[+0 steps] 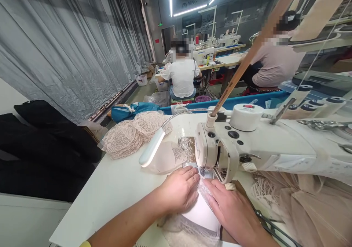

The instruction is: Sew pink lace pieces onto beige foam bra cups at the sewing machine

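Observation:
My left hand (179, 189) lies flat on pale lace fabric (202, 192), its fingertips just left of the presser foot. My right hand (233, 211) rests on the right side of that fabric, fingers stretched toward the needle area of the white sewing machine (205, 144). Both hands press from above, and neither is closed round the cloth. More lace hangs toward the front edge below my hands. The needle tip is too small to make out. Beyond my left hand lies a sheer, lace-trimmed cup piece (162, 160).
Stacked lace cups (122, 138) sit at the table's far left. A gooseneck lamp (152, 148) arches over the cup piece. Beige mesh fabric (310, 206) is heaped at right beside black scissors (271, 225). Two people sit at machines farther back.

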A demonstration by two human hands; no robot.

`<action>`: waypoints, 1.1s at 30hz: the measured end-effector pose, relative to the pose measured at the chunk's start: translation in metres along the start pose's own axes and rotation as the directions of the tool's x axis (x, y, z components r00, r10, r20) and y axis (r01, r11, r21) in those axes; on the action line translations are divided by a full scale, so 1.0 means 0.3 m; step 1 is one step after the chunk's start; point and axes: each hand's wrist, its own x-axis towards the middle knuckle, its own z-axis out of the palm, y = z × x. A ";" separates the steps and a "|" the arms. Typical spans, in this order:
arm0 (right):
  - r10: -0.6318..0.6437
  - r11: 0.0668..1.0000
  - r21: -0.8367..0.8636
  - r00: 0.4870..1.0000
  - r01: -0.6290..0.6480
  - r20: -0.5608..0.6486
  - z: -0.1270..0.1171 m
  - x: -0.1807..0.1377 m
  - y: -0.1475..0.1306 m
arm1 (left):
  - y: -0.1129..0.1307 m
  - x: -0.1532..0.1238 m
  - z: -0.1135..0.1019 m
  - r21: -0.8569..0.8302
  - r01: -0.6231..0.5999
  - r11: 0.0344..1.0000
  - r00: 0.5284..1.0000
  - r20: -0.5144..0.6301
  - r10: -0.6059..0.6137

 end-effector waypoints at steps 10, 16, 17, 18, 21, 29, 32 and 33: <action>0.071 0.997 -0.030 0.997 -0.071 -0.002 0.009 0.008 -0.004 | -0.058 0.031 -0.023 -0.004 -0.089 0.996 0.995 0.040 0.089; 0.060 0.998 -0.020 0.991 -0.062 -0.117 -0.041 0.034 0.004 | -0.069 0.034 -0.055 0.050 -0.134 0.990 0.989 0.069 0.130; 0.070 0.997 -0.011 0.987 -0.073 -0.143 -0.052 0.040 0.006 | -0.064 0.032 -0.061 0.068 -0.141 0.988 0.989 0.065 0.136; 0.078 0.997 0.000 0.985 -0.079 -0.156 -0.061 0.045 0.008 | -0.057 0.031 -0.066 0.087 -0.145 0.986 0.989 0.054 0.140; 0.070 0.997 0.032 0.985 -0.066 -0.156 -0.074 0.047 0.014 | -0.027 0.026 -0.071 0.109 -0.144 0.983 0.989 0.005 0.145; -0.065 0.998 -0.002 0.998 0.065 -0.021 -0.012 -0.016 0.044 | -0.006 0.013 -0.002 0.018 -0.102 0.995 0.991 -0.087 0.103; -0.042 0.999 0.008 0.997 0.042 0.060 0.006 -0.031 0.043 | -0.024 0.007 0.015 -0.003 -0.109 0.994 0.990 -0.090 0.109; -0.020 1.000 0.014 0.997 0.019 0.070 0.012 -0.034 0.041 | -0.029 0.006 0.016 -0.009 -0.111 0.994 0.990 -0.090 0.110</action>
